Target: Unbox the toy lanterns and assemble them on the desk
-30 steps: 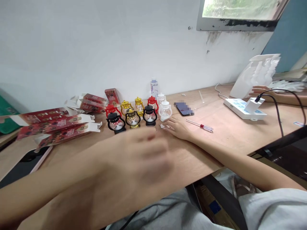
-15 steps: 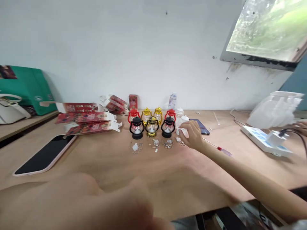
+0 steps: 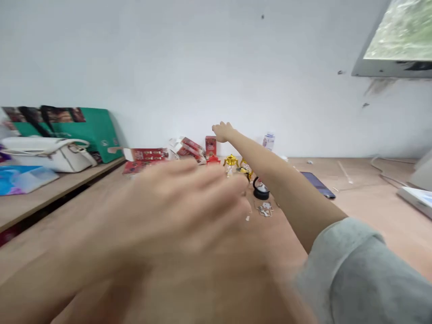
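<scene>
My right hand (image 3: 223, 132) is stretched far forward, just above and to the right of an upright red box (image 3: 211, 146) by the wall. Its fingers look apart, and nothing shows in them. Large and smeared by motion, my left hand (image 3: 192, 202) fills the lower middle, so its grip is unclear. Behind the hands stand small toy lanterns: a gold lantern (image 3: 231, 162), a red lantern (image 3: 213, 160) mostly covered, and a black lantern (image 3: 261, 191) partly behind my right arm. Small metal and white pieces (image 3: 265, 209) lie in front of the black one.
Flattened red cartons (image 3: 150, 154) and opened red boxes (image 3: 192, 147) lie at the back left. A white handbag (image 3: 56, 155) and a green bag (image 3: 101, 130) sit on the left shelf. Toward the right are a dark phone (image 3: 317, 184), a bottle (image 3: 269, 141) and a power strip (image 3: 416, 198).
My right hand has left the white lanterns and reached left and up, over the upright red box. My left hand has risen in front of the lanterns. The view has turned left.
</scene>
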The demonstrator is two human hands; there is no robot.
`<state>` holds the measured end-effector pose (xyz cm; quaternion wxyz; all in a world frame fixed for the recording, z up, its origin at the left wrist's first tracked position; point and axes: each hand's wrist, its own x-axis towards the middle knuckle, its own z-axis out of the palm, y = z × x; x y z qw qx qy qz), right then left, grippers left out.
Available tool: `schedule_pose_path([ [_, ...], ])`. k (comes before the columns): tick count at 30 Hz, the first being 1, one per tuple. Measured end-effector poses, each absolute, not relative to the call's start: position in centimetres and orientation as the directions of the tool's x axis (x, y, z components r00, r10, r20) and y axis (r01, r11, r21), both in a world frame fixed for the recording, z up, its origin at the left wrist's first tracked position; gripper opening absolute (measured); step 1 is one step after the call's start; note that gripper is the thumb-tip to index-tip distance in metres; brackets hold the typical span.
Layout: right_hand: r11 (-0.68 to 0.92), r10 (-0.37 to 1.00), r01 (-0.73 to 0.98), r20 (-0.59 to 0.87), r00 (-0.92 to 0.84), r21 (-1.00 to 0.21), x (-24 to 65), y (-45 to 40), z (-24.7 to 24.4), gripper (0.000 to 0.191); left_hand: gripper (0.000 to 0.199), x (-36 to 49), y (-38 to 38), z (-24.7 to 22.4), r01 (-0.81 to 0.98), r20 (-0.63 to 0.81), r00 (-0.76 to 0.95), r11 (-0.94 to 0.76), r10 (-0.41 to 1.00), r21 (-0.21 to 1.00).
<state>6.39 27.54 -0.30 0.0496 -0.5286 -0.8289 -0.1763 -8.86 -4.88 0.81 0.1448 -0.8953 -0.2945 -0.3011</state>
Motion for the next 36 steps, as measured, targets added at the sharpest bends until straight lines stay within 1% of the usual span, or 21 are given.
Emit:
schedule_pose_path([
  [1, 0.375, 0.871, 0.903, 0.254, -0.421, 0.211, 5.7, 28.4, -1.0, 0.052, 0.032, -9.4, -3.9, 1.9, 0.662, 0.58, 0.687, -0.707, 0.438, -0.25],
  [2, 0.373, 0.878, 0.909, 0.245, -0.411, 0.187, 5.2, 29.2, -1.7, 0.058, 0.033, -10.0, -3.0, 2.8, 0.705, 0.594, 0.682, -0.601, 0.426, -0.378],
  [3, 0.367, 0.888, 0.916, 0.234, -0.397, 0.161, 4.7, 29.8, -2.3, 0.064, 0.033, -10.8, -2.2, 3.4, 0.723, 0.616, 0.68, -0.505, 0.397, -0.472],
  [4, 0.359, 0.897, 0.924, 0.224, -0.381, 0.135, 4.2, 30.4, -2.8, 0.07, 0.03, -11.6, -1.3, 3.7, 0.732, 0.632, 0.678, -0.432, 0.376, -0.528],
  [5, 0.349, 0.906, 0.931, 0.213, -0.365, 0.111, 3.8, 31.0, -3.2, 0.075, 0.028, -12.4, -0.6, 3.6, 0.74, 0.65, 0.671, -0.388, 0.358, -0.55],
  [7, 0.327, 0.924, 0.942, 0.185, -0.334, 0.069, 3.3, 31.9, -3.6, 0.083, 0.022, -13.6, 1.0, 2.3, 0.752, 0.659, 0.655, -0.4, 0.369, -0.524],
  [9, 0.306, 0.938, 0.951, 0.157, -0.308, 0.039, 2.9, 32.6, -3.7, 0.088, 0.019, -13.7, 2.3, -0.3, 0.724, 0.596, 0.679, -0.524, 0.429, -0.448],
  [10, 0.294, 0.944, 0.955, 0.146, -0.295, 0.026, 2.8, 32.9, -3.6, 0.09, 0.017, -13.3, 2.7, -2.0, 0.681, 0.523, 0.722, -0.6, 0.454, -0.42],
  [12, 0.271, 0.954, 0.963, 0.129, -0.27, 0.009, 2.7, 33.4, -3.4, 0.097, 0.015, -12.1, 2.9, -5.6, 0.565, 0.394, 0.817, -0.721, 0.422, -0.4],
  [13, 0.263, 0.957, 0.965, 0.123, -0.261, 0.005, 2.7, 33.5, -3.3, 0.1, 0.014, -11.2, 2.6, -7.5, 0.507, 0.323, 0.855, -0.781, 0.405, -0.363],
  [15, 0.255, 0.961, 0.967, 0.111, -0.254, 0.004, 2.7, 33.5, -3.3, 0.105, 0.018, -9.6, 1.5, -10.7, 0.433, 0.273, 0.886, -0.879, 0.375, -0.198],
  [16, 0.257, 0.961, 0.966, 0.104, -0.256, 0.007, 2.7, 33.5, -3.4, 0.106, 0.023, -8.9, 0.8, -12.0, 0.353, 0.262, 0.911, -0.931, 0.318, -0.096],
  [18, 0.266, 0.959, 0.964, 0.099, -0.267, 0.017, 2.6, 33.3, -3.5, 0.106, 0.033, -7.6, -0.5, -13.9, 0.214, 0.275, 0.932, -0.971, 0.235, 0.103],
  [20, 0.279, 0.953, 0.96, 0.115, -0.281, 0.033, 2.5, 33.0, -3.6, 0.108, 0.042, -6.8, -1.2, -15.1, 0.127, 0.263, 0.945, -0.957, 0.197, 0.262],
  [23, 0.3, 0.938, 0.951, 0.161, -0.308, 0.073, 2.4, 32.5, -3.9, 0.101, 0.05, -6.2, -1.3, -15.7, 0.126, 0.173, 0.961, -0.896, 0.218, 0.426],
  [26, 0.346, 0.912, 0.931, 0.194, -0.363, 0.115, 2.5, 32.0, -3.8, 0.084, 0.052, -6.0, -1.0, -15.7, 0.143, 0.133, 0.962, -0.857, 0.238, 0.496],
  [30, 0.389, 0.884, 0.913, 0.23, -0.407, 0.12, 3.6, 31.1, -2.1, 0.081, 0.052, -6.0, -1.0, -15.7, 0.139, 0.145, 0.956, -0.83, 0.255, 0.54],
  [31, 0.391, 0.872, 0.914, 0.276, -0.405, 0.109, 4.3, 30.6, -1.4, 0.083, 0.051, -6.0, -1.1, -15.7, 0.141, 0.143, 0.955, -0.821, 0.261, 0.553],
  [33, 0.425, 0.779, 0.904, 0.49, -0.392, 0.046, 6.2, 28.9, 0.0, 0.079, 0.047, -6.1, -1.0, -15.6, 0.146, 0.153, 0.944, -0.786, 0.292, 0.601],
  [34, 0.464, 0.72, 0.886, 0.581, -0.379, 0.002, 7.4, 27.4, 0.4, 0.075, 0.043, -6.1, -0.9, -15.6, 0.151, 0.165, 0.93, -0.751, 0.329, 0.643],
  [36, 0.557, 0.632, 0.826, 0.69, -0.353, -0.087, 10.2, 22.9, 0.6, 0.068, 0.036, -6.2, -0.4, -15.7, 0.141, 0.194, 0.873, -0.612, 0.448, 0.778],
])
